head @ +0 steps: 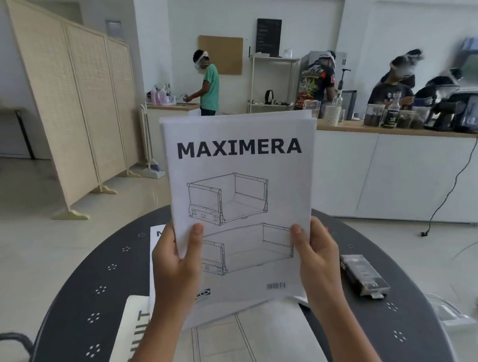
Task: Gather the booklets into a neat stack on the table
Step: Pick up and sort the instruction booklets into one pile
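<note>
I hold a white booklet stack [240,180] upright above the table, its front cover reading MAXIMERA with drawer drawings; a second sheet edge shows behind its top. My left hand [175,264] grips its lower left edge, thumb on the cover. My right hand [316,257] grips the lower right edge the same way. Another white booklet [159,240] lies flat behind my left hand, mostly hidden. A booklet with large black letters [134,324] lies at the near left. A further booklet with a line drawing [254,343] lies flat between my forearms.
The round dark table [98,271] has small perforated patterns. A small grey clear-topped case [364,275] lies on its right side. A chair arm [11,342] shows at lower left. Beyond are a folding screen [79,111], a white counter [397,167] with jars, and several people.
</note>
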The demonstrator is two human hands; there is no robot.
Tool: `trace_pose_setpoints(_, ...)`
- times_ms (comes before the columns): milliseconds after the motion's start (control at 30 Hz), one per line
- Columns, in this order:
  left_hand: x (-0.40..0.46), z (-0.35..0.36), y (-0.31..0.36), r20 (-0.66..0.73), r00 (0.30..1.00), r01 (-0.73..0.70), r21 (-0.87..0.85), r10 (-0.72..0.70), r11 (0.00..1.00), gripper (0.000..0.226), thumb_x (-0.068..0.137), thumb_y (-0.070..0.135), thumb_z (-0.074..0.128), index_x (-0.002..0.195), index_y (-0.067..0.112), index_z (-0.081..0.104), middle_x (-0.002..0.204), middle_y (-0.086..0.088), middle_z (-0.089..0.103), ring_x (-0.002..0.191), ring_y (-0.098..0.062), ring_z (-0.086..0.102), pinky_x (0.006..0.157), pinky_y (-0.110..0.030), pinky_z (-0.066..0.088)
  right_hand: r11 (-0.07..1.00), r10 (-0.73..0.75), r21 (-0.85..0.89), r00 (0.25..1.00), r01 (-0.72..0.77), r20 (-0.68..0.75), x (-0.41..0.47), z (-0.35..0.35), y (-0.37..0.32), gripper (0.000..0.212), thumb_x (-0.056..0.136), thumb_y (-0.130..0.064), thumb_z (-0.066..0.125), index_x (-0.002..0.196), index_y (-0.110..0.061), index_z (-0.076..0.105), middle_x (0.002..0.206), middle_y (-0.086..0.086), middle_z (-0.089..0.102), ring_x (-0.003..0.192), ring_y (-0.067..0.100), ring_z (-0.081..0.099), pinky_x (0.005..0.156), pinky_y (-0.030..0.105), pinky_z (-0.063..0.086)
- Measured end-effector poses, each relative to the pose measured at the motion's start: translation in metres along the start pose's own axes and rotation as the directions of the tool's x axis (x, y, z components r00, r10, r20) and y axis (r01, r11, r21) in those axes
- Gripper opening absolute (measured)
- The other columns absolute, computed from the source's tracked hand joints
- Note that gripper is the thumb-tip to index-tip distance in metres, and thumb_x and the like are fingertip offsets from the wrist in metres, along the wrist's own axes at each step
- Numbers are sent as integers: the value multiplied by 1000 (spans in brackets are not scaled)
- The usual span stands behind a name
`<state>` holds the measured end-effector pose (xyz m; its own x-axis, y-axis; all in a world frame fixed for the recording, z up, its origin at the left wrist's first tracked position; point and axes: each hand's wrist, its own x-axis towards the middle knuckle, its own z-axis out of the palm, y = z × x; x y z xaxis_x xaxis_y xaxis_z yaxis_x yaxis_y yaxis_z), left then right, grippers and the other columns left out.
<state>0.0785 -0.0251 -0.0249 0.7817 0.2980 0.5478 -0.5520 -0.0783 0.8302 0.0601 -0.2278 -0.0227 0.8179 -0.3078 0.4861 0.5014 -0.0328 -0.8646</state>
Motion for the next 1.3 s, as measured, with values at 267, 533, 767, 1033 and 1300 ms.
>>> trace_pose_setpoints(267,-3,4,4,-13,999,-45,73,46,996,6,95,33,59,100,35,61,75,19,68,66,5,62,58,-7,46,997,68,34,998,-67,-16,-3,2,7,22,103,-9,55,115,-19,70,103,0,78,99,25,73,86,49,60)
trace_pose_setpoints(533,-3,7,-3,10,999,31,21,-32,999,22,88,42,55,108,34,60,104,22,71,91,1,67,76,-19,53,998,56,7,997,-56,-44,-1,0,9,29,103,-10,54,99,-29,76,97,5,78,94,32,72,85,62,57)
trace_pose_setpoints(767,-2,10,-6,28,998,61,19,-62,998,37,92,39,54,125,22,58,110,12,72,101,-2,66,88,-27,54,996,89,-18,996,-89,-17,-1,2,15,22,104,-14,55,109,-25,73,104,8,77,101,36,72,86,64,57)
trace_pose_setpoints(1033,-2,8,-7,89,993,63,110,-73,992,30,97,39,53,123,24,57,114,15,67,104,2,63,86,-22,50,979,99,-181,995,-99,-8,4,-2,15,27,105,-12,51,102,-30,71,94,-7,77,88,22,72,71,41,62)
trace_pose_setpoints(1300,1,2,-20,206,968,57,376,-143,925,12,98,24,54,109,24,59,91,13,70,78,-7,66,59,-18,47,860,284,-451,958,-240,32,7,-15,9,28,104,-17,52,92,-38,65,90,-11,74,82,15,71,62,25,53)
